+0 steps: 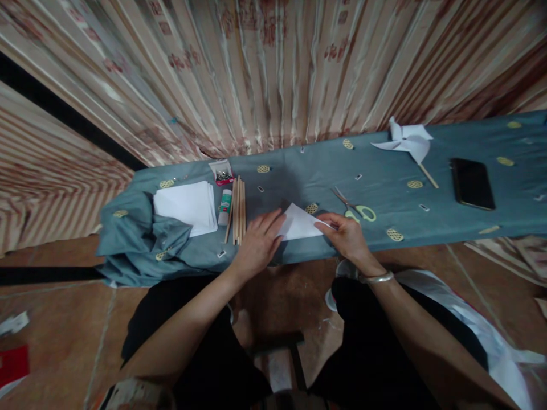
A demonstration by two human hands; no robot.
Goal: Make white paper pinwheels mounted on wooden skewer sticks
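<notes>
And here, at the near edge of the tabletop (pixel 325 165), the paper (pixel 297 224) is folded to a triangle, apparently uncut, right hand (pixel 348 236) pinching its corner, left hand (pixel 257 240) resting unclenched on it, one pinwheel (pixel 408 141) looking finished by the far edge, sticks (pixel 240 213) bare.

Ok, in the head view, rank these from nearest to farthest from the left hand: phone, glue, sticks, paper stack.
From the left hand:
1. Sticks: just left of it, slightly beyond.
2. Glue: left of the sticks.
3. Paper stack: farther left, past the glue.
4. Phone: far over on the right.
</notes>
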